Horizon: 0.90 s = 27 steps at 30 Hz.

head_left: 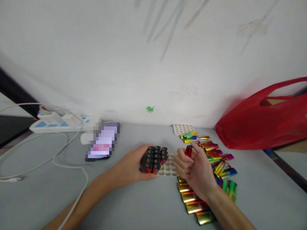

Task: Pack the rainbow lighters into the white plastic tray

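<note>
A group of black-topped lighters (156, 155) stands upright in close rows on the left side of a pale tray with round pockets (169, 171). My left hand (131, 166) curves around this group, thumb along the near side and fingers behind it. Just right of the tray, my right hand (195, 171) is closed around a red lighter (188, 150), its dark top showing above the fingers. Beneath and beyond that hand, shiny gold, red, green and blue lighters (189, 197) lie spread on the grey table (134, 204); the hand and forearm hide some of them.
Against the wall at the back lies a second pale tray (183, 129). A red bag (261, 121) stands at the right. On the left are a phone (103, 142), a white power strip (59, 123) and a loose white cable (82, 169) that crosses my left forearm.
</note>
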{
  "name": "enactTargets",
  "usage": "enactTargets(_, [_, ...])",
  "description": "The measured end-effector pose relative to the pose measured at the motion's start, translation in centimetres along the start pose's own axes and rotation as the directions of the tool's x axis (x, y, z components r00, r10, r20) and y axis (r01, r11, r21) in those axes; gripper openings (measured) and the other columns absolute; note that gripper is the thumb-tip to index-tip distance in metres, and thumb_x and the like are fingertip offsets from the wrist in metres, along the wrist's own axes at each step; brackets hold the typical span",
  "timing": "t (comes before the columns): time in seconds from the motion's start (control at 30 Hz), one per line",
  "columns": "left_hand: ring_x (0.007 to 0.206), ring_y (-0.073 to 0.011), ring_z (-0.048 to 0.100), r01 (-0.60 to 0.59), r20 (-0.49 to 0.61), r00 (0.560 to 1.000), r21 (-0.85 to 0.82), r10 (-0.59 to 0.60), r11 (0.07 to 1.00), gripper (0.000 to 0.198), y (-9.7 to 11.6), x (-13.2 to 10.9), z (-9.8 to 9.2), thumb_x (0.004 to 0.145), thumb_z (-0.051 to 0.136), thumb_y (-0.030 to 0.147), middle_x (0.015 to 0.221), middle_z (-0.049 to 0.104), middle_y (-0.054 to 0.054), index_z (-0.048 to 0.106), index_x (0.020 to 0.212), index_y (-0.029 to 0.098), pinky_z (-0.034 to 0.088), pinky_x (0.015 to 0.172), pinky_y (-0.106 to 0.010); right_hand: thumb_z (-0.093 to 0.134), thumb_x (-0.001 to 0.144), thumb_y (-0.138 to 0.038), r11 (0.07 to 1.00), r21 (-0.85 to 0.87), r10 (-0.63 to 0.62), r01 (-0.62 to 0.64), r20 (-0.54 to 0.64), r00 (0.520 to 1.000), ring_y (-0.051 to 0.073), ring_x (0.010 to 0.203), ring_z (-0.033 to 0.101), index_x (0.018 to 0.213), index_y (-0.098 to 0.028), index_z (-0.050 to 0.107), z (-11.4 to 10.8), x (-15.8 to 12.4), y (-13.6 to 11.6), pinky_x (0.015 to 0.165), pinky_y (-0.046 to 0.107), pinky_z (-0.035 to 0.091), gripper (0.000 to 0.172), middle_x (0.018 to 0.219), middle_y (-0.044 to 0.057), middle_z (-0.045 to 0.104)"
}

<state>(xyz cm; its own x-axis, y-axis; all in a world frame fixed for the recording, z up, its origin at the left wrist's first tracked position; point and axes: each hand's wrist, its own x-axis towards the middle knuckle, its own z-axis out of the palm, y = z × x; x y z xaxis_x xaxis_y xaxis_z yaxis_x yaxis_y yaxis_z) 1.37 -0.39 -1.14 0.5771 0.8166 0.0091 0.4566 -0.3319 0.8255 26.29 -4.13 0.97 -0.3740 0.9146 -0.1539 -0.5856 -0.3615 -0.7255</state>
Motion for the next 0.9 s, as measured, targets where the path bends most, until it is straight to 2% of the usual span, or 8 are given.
enactTargets(0.23, [0.115,-0.0313,0.075,-0.001,0.003,1.000,-0.002,0.001,1.000,0.067,-0.16,-0.03,0.07,0.078,0.096,0.031,0.129,0.078,-0.005,0.065,0.138,0.026,0.060,0.098,-0.037,0.071,0.091,-0.051,0.997,0.075,-0.003,0.001,0.025,1.000,0.007,0.046,0.009,0.059,-0.027,0.032,-0.46,0.05,0.47,0.041,0.025,0.012,0.056,0.052,-0.012,0.017])
enactTargets(0.4, [0.115,-0.0318,0.075,0.012,0.000,1.000,-0.003,-0.012,1.000,0.069,-0.18,-0.03,0.07,0.078,0.097,0.032,0.133,0.077,-0.006,0.064,0.138,0.025,0.060,0.098,-0.038,0.073,0.093,-0.058,0.997,0.078,-0.002,0.002,-0.004,1.000,0.007,0.047,0.008,0.060,-0.026,0.033,-0.26,0.16,0.34,0.043,0.025,0.011,0.061,0.055,-0.013,0.018])
enactTargets(0.6, [0.115,-0.0318,0.076,-0.003,-0.003,1.000,-0.004,0.003,1.000,0.066,-0.15,0.03,0.03,0.078,0.096,0.032,0.129,0.079,-0.005,0.066,0.136,0.026,0.060,0.099,-0.037,0.073,0.093,-0.065,0.997,0.065,0.041,-0.042,0.019,0.999,0.008,0.048,0.009,0.060,-0.027,0.033,-0.24,0.06,0.25,0.044,0.026,0.011,0.064,0.055,-0.012,0.019])
enactTargets(0.9, [0.114,-0.0309,0.076,-0.003,-0.006,1.000,0.003,0.003,1.000,0.061,0.08,-0.01,0.02,0.078,0.095,0.032,0.126,0.078,-0.004,0.067,0.132,0.025,0.060,0.099,-0.036,0.074,0.088,-0.048,0.994,0.107,-0.004,0.006,-0.017,1.000,0.007,0.047,0.008,0.060,-0.026,0.032,-0.61,0.00,0.55,0.043,0.026,0.011,0.056,0.054,-0.013,0.016])
